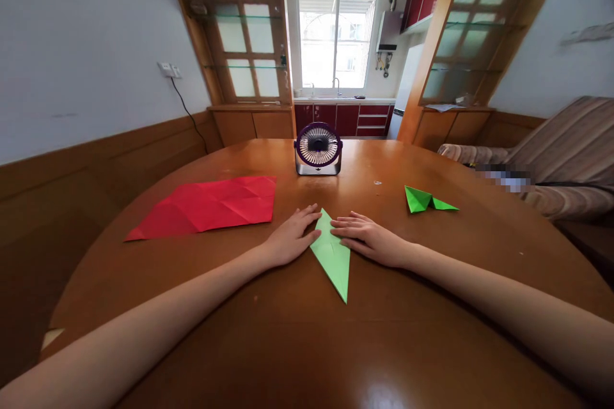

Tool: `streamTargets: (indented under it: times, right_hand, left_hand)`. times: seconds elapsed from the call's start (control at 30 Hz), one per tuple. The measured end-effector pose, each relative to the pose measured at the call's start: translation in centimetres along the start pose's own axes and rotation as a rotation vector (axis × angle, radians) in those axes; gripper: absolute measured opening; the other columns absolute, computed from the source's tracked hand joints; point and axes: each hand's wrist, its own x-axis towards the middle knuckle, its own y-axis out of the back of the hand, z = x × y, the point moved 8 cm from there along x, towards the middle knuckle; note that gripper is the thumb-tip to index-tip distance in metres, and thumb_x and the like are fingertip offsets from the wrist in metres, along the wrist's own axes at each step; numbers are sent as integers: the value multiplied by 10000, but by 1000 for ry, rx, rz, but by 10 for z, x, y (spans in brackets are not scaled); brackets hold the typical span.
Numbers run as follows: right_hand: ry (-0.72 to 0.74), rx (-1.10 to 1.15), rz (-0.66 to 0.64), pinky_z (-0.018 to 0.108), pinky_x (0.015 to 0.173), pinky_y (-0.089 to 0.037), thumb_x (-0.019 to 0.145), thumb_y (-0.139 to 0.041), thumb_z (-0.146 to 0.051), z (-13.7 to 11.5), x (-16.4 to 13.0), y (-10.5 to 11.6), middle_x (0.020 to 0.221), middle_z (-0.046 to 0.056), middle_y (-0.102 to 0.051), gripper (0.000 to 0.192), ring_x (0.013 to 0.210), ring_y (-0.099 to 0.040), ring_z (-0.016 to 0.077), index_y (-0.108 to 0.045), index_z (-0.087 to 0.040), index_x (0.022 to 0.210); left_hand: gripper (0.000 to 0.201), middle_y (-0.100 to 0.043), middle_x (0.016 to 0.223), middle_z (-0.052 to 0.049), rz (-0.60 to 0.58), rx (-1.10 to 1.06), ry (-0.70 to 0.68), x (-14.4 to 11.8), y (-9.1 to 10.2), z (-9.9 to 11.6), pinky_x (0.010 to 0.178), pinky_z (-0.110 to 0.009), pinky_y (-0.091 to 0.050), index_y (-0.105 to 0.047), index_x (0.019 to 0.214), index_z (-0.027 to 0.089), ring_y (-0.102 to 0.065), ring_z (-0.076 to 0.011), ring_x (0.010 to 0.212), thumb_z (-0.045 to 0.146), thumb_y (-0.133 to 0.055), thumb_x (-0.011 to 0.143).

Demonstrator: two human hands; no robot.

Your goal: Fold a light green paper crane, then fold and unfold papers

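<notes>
A light green sheet of paper (334, 257), folded into a long kite shape, lies flat on the table with its sharp point towards me. My left hand (292, 236) rests at its upper left edge, fingers stretched out and fingertips touching the paper. On the opposite edge lies my right hand (370, 238), its fingers extended over the paper's right side. Neither hand grips anything. A short crease or slit shows near the middle of the paper.
Creased red paper (211, 206) lies to the left on the round-edged wooden table (297, 345). A small purple desk fan (318, 147) stands beyond my hands. To the right sits a folded bright green paper piece (419, 199). A striped armchair (566, 147) stands past the table's right edge.
</notes>
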Motion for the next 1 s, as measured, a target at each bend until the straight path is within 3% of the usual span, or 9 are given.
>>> streamTargets:
  times: [0.23, 0.77, 1.0]
  right_hand:
    - [7, 4, 10, 515, 1143, -254, 980, -431, -346, 0, 0, 0, 1391, 84, -524, 356, 1318, -459, 221, -564, -254, 1297]
    - [-1, -2, 5, 494, 1123, -302, 975, -442, -326, -3, 1, 2, 1368, 93, -548, 338, 1302, -475, 227, -574, -232, 1270]
    - [4, 20, 31, 502, 1118, -314, 967, -457, -323, -3, 0, 3, 1361, 89, -555, 329, 1298, -481, 234, -587, -238, 1257]
  left_hand:
    - [526, -303, 1525, -127, -58, 243, -55, 5, -15, 6, 1180, -441, -161, -375, 1430, 127, -249, -215, 1430, 377, -292, 975]
    - [541, -340, 1507, -143, -7, 235, -48, 2, -12, 7, 1179, -390, -222, -432, 1387, 74, -297, -225, 1411, 376, -337, 948]
    - [521, -356, 1501, -126, 5, 226, -72, 2, -12, 6, 1171, -412, -238, -439, 1382, 113, -305, -228, 1407, 381, -330, 948]
